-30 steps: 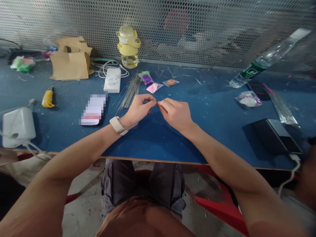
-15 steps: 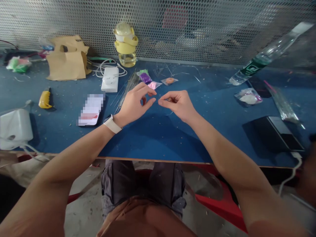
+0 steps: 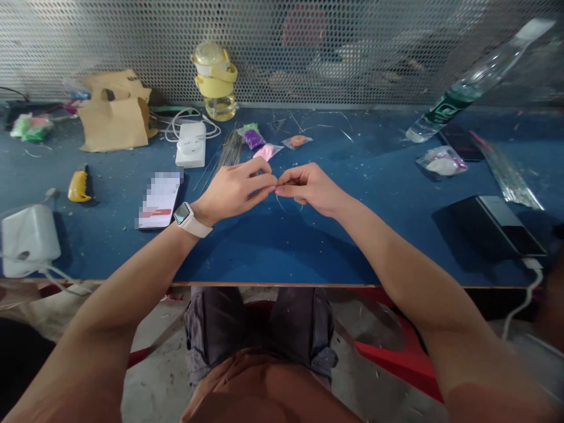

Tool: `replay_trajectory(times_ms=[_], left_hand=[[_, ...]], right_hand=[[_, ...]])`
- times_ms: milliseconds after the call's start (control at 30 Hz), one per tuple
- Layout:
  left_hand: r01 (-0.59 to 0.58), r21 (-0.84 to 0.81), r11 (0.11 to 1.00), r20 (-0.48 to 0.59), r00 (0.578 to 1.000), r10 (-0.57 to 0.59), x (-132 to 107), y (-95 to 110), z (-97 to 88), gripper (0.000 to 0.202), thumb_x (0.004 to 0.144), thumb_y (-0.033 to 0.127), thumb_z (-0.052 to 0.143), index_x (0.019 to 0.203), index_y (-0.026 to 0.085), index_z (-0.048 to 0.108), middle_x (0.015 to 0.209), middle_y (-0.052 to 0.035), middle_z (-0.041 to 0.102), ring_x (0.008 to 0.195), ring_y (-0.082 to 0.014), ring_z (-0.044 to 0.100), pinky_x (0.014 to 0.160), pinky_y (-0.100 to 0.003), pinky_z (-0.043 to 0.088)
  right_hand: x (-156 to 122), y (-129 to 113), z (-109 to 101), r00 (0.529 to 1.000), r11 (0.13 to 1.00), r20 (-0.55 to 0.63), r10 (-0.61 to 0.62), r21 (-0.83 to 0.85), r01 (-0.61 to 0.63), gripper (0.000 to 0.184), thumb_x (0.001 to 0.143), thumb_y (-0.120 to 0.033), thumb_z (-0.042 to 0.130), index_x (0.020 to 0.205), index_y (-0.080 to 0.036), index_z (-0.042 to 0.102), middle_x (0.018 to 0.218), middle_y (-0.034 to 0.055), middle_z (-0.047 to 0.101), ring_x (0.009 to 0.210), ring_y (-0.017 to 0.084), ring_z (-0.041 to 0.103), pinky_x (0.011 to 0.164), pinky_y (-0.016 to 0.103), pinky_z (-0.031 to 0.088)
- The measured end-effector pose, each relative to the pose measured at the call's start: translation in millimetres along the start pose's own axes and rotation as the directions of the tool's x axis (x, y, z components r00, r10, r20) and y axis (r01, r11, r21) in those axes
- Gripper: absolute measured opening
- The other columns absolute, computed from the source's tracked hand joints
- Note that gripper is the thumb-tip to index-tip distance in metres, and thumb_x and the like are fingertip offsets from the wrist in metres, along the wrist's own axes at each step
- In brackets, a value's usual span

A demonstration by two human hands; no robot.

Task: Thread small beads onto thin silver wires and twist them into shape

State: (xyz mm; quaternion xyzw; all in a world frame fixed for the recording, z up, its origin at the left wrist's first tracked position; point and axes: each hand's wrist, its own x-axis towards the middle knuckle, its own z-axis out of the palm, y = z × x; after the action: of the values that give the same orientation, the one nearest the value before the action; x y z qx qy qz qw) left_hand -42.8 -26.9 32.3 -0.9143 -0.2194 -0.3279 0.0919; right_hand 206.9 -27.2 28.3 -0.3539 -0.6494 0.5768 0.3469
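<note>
My left hand (image 3: 238, 189) and my right hand (image 3: 312, 189) meet fingertip to fingertip over the middle of the blue table. Between them a thin wire (image 3: 288, 212) hangs in a small curved loop below the fingers. Both hands are closed in a pinch on it; the exact spot between the fingertips is too small to make out. Just beyond my left hand lie a bundle of thin metal wires (image 3: 231, 150), a bag of purple beads (image 3: 253, 138) and a bag of pink beads (image 3: 267, 152). A bag of orange beads (image 3: 298, 141) lies further right.
Left on the table (image 3: 247, 258) are a phone (image 3: 161, 200), a white charger (image 3: 192, 144), a yellow cutter (image 3: 79, 187) and brown paper (image 3: 115, 123). A yellow-lidded bottle (image 3: 217, 85) stands at the mesh. A water bottle (image 3: 458, 97) leans right, above a dark box (image 3: 489, 226).
My left hand has moved to my right hand and its fingers have closed at the right fingertips. The wire loop now shows more clearly below them.
</note>
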Motion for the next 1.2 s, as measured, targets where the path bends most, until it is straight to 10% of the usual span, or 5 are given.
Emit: replay_trajectory(times_ms=[433, 733, 1000, 1200], left_hand=[[0.080, 0.109, 0.991, 0.076, 0.993, -0.089, 4.7, 6.7, 1.0, 0.024, 0.113, 0.022, 0.054, 0.105, 0.020, 0.075, 0.099, -0.0076, 0.074, 0.086, -0.0206, 0.072, 0.059, -0.034, 0.038], [0.346, -0.249, 0.904, 0.004, 0.934, -0.357, 7.9, 16.0, 8.6, 0.015, 0.099, 0.012, 0.062, 0.088, 0.019, 0.070, 0.088, -0.0026, 0.068, 0.072, -0.0133, 0.059, 0.067, -0.030, 0.045], [0.545, -0.643, 0.538, 0.222, 0.805, -0.550, 12.4, 13.5, 9.6, 0.014, 0.097, 0.020, 0.067, 0.084, 0.019, 0.070, 0.075, -0.0005, 0.068, 0.067, -0.0116, 0.057, 0.061, -0.026, 0.046], [0.633, -0.766, 0.111, 0.457, 0.658, -0.599, 14.4, 17.2, 7.3, 0.014, 0.093, 0.021, 0.069, 0.079, 0.020, 0.068, 0.066, 0.0019, 0.056, 0.054, -0.0088, 0.047, 0.050, -0.025, 0.037]], right_hand=[[-5.1, 3.1, 9.8, 0.940, 0.871, -0.133, -0.314, -0.435, 0.230, 0.017, 0.097, -0.033, 0.081, 0.087, -0.019, 0.081, 0.054, -0.0102, 0.036, 0.054, 0.009, 0.028, 0.060, 0.033, 0.027], [-8.2, 8.9, 17.1, 0.873, 0.700, -0.128, -0.471, -0.656, 0.281, 0.015, 0.102, -0.029, 0.073, 0.091, -0.020, 0.079, 0.060, -0.0068, 0.041, 0.059, 0.013, 0.041, 0.067, 0.033, 0.035], [-15.0, 1.0, 14.6, 0.857, 0.275, 0.079, -0.509, -0.928, 0.249, 0.043, 0.117, -0.033, 0.047, 0.088, -0.021, 0.077, 0.077, 0.0055, 0.063, 0.071, 0.018, 0.047, 0.064, 0.037, 0.025], [-16.3, -8.0, 14.4, 0.860, 0.267, 0.095, -0.501, -0.929, 0.258, 0.049, 0.119, -0.029, 0.040, 0.087, -0.022, 0.076, 0.073, 0.0051, 0.056, 0.072, 0.020, 0.043, 0.065, 0.040, 0.022]])
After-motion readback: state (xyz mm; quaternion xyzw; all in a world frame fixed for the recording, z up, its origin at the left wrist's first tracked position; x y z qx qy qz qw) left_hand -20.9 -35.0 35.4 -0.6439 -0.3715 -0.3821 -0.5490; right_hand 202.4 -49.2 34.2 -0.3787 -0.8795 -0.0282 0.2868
